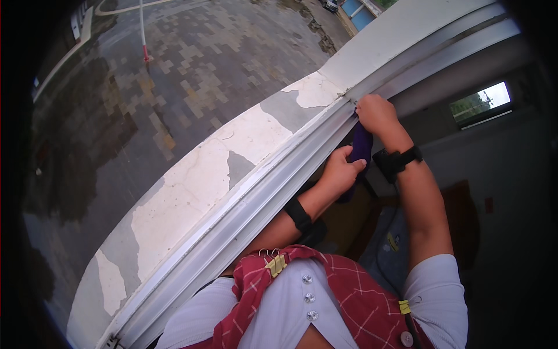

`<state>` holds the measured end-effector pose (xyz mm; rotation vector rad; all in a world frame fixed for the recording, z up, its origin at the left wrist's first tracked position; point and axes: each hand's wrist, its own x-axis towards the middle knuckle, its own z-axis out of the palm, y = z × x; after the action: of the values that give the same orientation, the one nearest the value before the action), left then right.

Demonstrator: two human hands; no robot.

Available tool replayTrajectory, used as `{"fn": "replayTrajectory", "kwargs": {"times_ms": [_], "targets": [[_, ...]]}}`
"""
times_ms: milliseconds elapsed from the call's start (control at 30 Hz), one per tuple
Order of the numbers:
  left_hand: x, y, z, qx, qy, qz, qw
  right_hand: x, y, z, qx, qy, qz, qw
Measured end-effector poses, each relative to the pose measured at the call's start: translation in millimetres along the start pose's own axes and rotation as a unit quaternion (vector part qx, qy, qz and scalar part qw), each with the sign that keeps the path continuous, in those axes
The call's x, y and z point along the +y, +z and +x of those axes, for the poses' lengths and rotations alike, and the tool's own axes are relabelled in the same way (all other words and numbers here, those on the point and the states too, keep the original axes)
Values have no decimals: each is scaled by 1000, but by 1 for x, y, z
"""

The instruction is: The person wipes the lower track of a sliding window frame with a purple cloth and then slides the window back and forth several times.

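Note:
A dark purple cloth (361,139) hangs between my two hands on the inner side of a window frame. My right hand (376,113) is closed on its upper end and presses it into the corner of the silver metal window track (261,189). Lower down, my left hand (342,171) has its fingers bent round the hanging part of the cloth, its thumb pointing to the right. The cloth's lower end falls into shadow below my left hand. Black straps with small dark devices sit on both my wrists.
Outside the track runs a ledge (186,192) with peeling white paint over grey. Beyond and below it lies wet paving (197,64) with a red and white pole (144,41). A pale upright frame (401,41) rises at the corner. The room on the right is dim, with a small window (481,104).

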<state>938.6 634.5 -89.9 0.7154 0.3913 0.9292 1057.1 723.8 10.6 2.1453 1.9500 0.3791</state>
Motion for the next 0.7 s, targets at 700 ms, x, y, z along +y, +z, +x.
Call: {"fn": "replayTrajectory", "kwargs": {"times_ms": [700], "targets": [[-3, -3, 0, 7, 15, 39, 999, -1, -7, 8, -17, 33, 45, 998]]}}
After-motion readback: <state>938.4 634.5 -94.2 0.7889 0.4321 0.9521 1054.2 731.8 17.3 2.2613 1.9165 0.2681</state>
